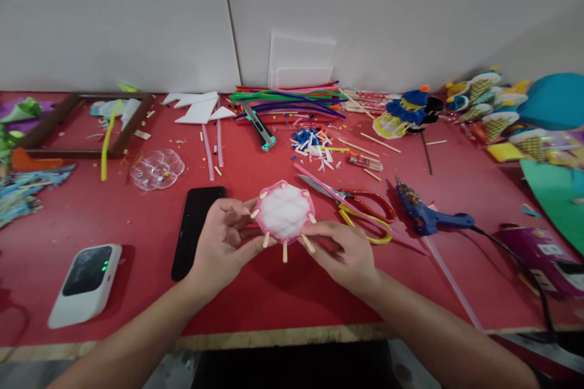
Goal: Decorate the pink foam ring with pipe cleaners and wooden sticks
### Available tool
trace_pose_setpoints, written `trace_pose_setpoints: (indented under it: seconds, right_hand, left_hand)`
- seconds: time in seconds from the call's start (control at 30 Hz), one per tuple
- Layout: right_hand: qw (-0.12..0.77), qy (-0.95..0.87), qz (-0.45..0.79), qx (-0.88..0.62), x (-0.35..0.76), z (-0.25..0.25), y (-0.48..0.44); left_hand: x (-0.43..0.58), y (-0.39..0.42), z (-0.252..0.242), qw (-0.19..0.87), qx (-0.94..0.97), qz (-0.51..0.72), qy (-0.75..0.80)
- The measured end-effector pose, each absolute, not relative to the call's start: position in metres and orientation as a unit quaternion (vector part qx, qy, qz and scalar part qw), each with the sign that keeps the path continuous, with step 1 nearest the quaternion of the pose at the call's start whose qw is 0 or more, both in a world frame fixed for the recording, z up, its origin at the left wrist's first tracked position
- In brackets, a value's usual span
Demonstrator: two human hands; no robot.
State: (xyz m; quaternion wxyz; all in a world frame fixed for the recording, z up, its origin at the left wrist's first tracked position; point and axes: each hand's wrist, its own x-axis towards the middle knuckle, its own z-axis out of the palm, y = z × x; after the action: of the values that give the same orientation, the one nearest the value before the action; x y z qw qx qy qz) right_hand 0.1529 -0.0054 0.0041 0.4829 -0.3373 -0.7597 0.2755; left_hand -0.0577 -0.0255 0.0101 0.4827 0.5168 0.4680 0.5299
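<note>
Between my two hands is a small round craft piece [285,213], held above the red table. It has a white, fluffy-looking middle, a pink rim and several short wooden sticks standing out around the edge. My left hand [223,240] pinches its left side with thumb and fingers. On the opposite side, my right hand [344,252] grips the rim near the lower right sticks. Just behind my right hand lie scissors [371,209] with red and yellow handles, a pink stick [387,228] across them. A black phone [194,225] lies beside my left hand.
A blue glue gun [429,213] with a cord rests at the right. A white device [86,282] sits front left. Behind are a box cutter [259,127], pipe cleaners [287,97], cut scraps [314,143], a clear dish [157,170] and a blue-topped craft figure [407,110].
</note>
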Motion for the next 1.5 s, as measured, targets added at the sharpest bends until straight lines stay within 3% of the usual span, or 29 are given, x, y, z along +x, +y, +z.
trace_pose_setpoints:
  seconds: [0.2,0.57,1.17,1.5]
  right_hand:
    - [0.478,-0.751,0.297,-0.346,0.155,-0.001,-0.006]
    - [0.479,-0.768,0.281,-0.32,0.157,0.002,-0.004]
    - [0.442,-0.802,0.247,-0.318,0.159,-0.001,-0.003]
    - [0.502,-0.692,0.386,-0.346,0.153,-0.011,-0.011]
  left_hand:
    - [-0.06,-0.026,0.012,0.393,0.59,0.508,0.489]
    - [-0.063,-0.028,0.015,0.426,0.628,0.441,0.479]
    - [-0.065,-0.028,0.022,0.226,0.745,0.404,0.481]
    - [-0.066,-0.034,0.022,0.214,0.725,0.415,0.507]
